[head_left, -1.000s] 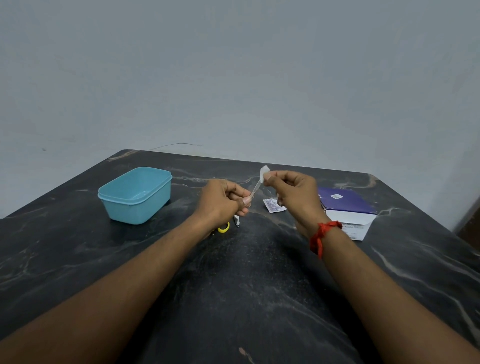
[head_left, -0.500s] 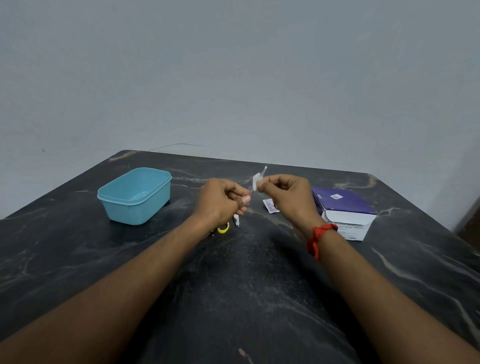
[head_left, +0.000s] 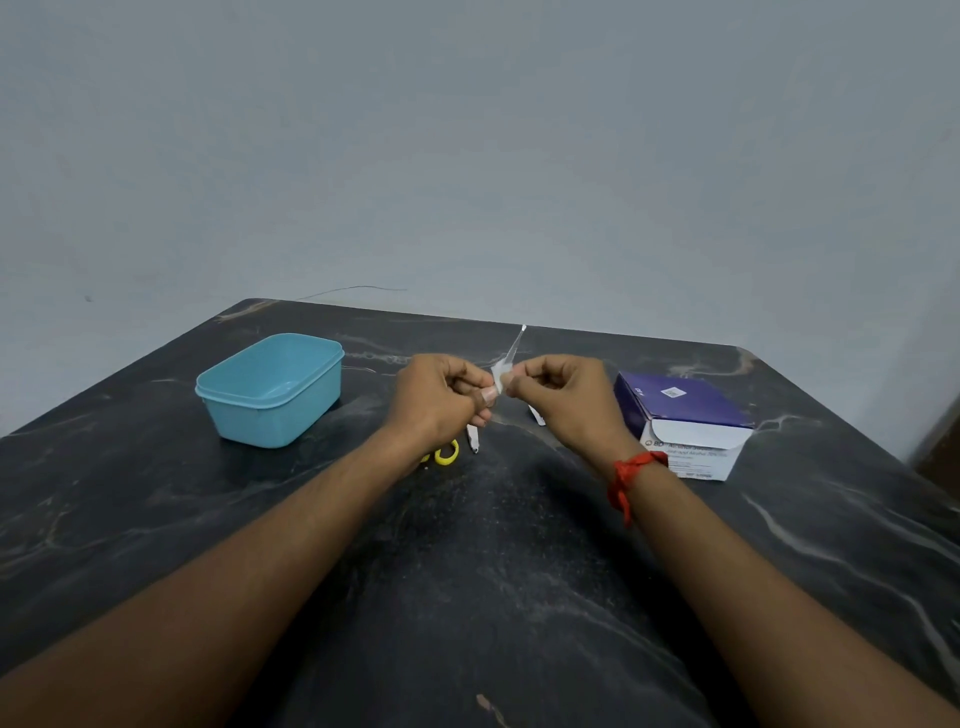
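The step in hand looks like wiping a thin tool (head_left: 514, 345) clean with a small white pad (head_left: 498, 375). Both are held up in the air above the middle of the dark surface (head_left: 493, 571), between the two hands. The left hand (head_left: 441, 400) has its fingers curled round the lower end of the tool, with the pointed end slanting up and away. The right hand (head_left: 561, 400) pinches the pad round the shaft, right against the left fingertips, so the hands are almost touching.

The pad probably came from the box (head_left: 685, 410) on the right (its flap is open), and a torn wrapper (head_left: 536, 415) lies just behind the right hand. A blue tub (head_left: 270, 389) stands well to the left. The scissors (head_left: 447, 453) lie under the left wrist, with only a yellow handle and a blade tip showing.

The next move, as I judge it, calls for a steady grip on the tool while the pad is drawn back up to the tip, kept folded snugly round the shaft and clear of the point.

A second ago the pad sat at the tool's upper end and the hands were a little apart. Half a second ago it was partway down. Now it is at the base and the whole upper length is bare.
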